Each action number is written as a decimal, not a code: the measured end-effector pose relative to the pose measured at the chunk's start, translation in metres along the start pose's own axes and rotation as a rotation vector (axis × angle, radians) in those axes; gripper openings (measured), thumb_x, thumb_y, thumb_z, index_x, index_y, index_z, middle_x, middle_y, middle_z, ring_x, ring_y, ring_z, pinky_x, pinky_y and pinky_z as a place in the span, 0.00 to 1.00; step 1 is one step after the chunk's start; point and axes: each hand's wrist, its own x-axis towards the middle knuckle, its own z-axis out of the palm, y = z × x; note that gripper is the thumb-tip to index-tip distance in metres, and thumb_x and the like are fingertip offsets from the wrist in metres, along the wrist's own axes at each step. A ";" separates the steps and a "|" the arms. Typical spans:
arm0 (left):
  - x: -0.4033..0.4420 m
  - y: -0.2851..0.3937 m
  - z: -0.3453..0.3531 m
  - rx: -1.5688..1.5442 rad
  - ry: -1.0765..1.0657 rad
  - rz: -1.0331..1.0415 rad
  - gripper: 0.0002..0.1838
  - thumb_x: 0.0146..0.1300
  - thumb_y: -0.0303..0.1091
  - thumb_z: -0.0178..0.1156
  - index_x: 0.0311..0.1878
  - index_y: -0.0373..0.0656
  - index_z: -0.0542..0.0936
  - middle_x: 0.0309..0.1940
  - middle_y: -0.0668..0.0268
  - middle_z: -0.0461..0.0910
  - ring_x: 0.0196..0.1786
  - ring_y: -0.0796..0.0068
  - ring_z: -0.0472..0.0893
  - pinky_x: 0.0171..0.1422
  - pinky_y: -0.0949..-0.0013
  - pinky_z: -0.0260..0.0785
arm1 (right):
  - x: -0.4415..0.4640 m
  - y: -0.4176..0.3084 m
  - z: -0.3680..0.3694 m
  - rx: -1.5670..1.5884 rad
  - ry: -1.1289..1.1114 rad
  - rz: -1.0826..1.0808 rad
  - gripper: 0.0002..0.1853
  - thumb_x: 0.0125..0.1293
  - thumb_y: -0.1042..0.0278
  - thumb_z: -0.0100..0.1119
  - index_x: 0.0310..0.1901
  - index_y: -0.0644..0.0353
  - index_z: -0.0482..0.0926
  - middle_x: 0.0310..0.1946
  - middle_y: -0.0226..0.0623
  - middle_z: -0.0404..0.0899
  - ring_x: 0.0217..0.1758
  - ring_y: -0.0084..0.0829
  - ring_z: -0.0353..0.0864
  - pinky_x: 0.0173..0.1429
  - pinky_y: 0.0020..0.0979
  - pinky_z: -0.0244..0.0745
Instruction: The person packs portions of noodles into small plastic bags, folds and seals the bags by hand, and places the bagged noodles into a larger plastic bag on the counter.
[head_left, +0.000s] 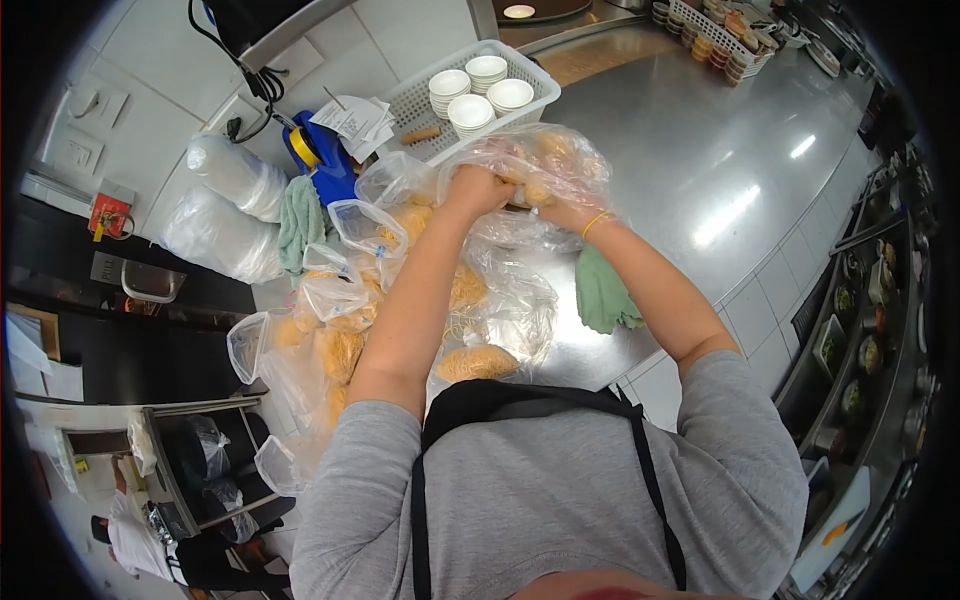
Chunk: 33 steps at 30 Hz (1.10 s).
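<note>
At the far part of the pile, my left hand point(482, 190) is closed on the rim of a clear plastic bag point(585, 160). My right hand point(574, 214), with a yellow band at the wrist, grips the same bag from the right. Rounded tan pieces point(540, 190) show through its film; their kind is unclear. Some of my fingers are hidden by plastic. Below and left of my forearms lie several clear bags of yellow, noodle-like strands point(478, 362). A green cloth point(606, 292) rests just under my right forearm.
Behind the bag stands a white basket point(548, 92) with stacked white cups point(470, 112). A blue tape dispenser point(318, 160), papers point(357, 124), plastic rolls point(225, 230) and another green cloth point(301, 225) sit left. The steel counter point(690, 170) extends right. A person point(140, 535) stands lower left.
</note>
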 end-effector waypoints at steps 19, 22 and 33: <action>-0.003 0.022 0.009 0.243 0.183 0.255 0.32 0.49 0.56 0.60 0.55 0.50 0.71 0.46 0.55 0.76 0.49 0.53 0.75 0.56 0.57 0.63 | 0.045 0.016 -0.024 -0.021 -0.130 -0.091 0.26 0.52 0.67 0.54 0.56 0.53 0.67 0.58 0.42 0.63 0.64 0.43 0.57 0.67 0.41 0.54; 0.006 0.037 -0.007 0.134 -0.025 0.069 0.33 0.51 0.59 0.57 0.57 0.50 0.70 0.48 0.55 0.75 0.51 0.55 0.74 0.55 0.58 0.64 | 0.051 0.045 -0.045 0.398 -0.282 -0.101 0.23 0.53 0.69 0.53 0.53 0.55 0.70 0.56 0.41 0.67 0.62 0.42 0.62 0.65 0.38 0.58; -0.006 0.030 -0.007 0.124 -0.199 -0.046 0.31 0.50 0.57 0.58 0.52 0.46 0.73 0.44 0.57 0.78 0.47 0.57 0.76 0.50 0.60 0.68 | 0.044 0.033 -0.013 -0.297 0.060 -0.031 0.20 0.53 0.72 0.54 0.51 0.55 0.72 0.51 0.41 0.71 0.57 0.41 0.68 0.59 0.36 0.66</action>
